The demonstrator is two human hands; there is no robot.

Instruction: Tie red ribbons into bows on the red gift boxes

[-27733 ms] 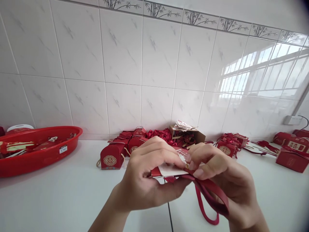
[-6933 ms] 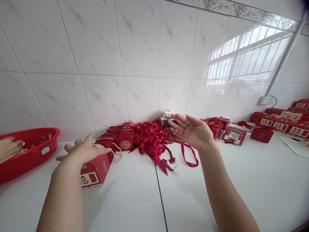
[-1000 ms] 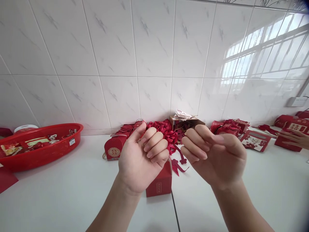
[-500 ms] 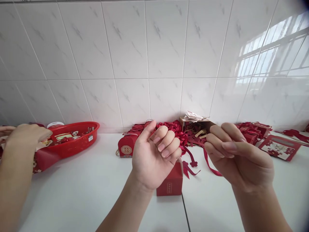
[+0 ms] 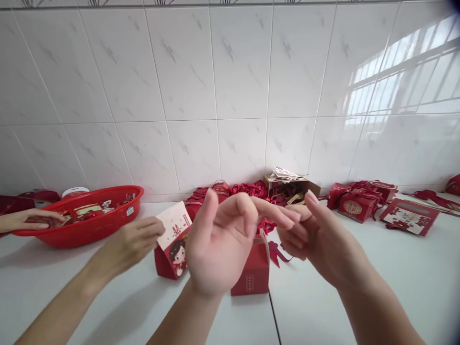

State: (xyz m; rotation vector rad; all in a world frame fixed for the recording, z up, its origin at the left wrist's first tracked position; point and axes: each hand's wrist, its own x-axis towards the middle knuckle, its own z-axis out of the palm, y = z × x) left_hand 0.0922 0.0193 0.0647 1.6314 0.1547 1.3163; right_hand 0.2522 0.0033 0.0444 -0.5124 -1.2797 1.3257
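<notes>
My left hand (image 5: 223,239) is raised over the table, palm up, its fingers loosely stretched to the right and holding nothing. Opposite it, my right hand (image 5: 319,239) is open too, its thumb up and its fingers apart from the palm. The fingertips of both hands overlap in view; whether they touch I cannot tell. Behind and below my left hand stands a small red gift box (image 5: 251,273), its upper part partly hidden. To the left, another person's hand (image 5: 138,242) holds a red box with a cartoon figure (image 5: 176,256) and a pale flap.
A red plastic basin (image 5: 108,225) of small packets stands left, with another hand (image 5: 34,220) at it. Along the wall are red ribbons (image 5: 251,190), an open carton (image 5: 309,188) and several red boxes (image 5: 359,206). A flat printed box (image 5: 409,218) lies right.
My hands have come together and their curled fingers have opened out. The other person's hand has moved right from the basin, bringing the cartoon box beside my left hand.
</notes>
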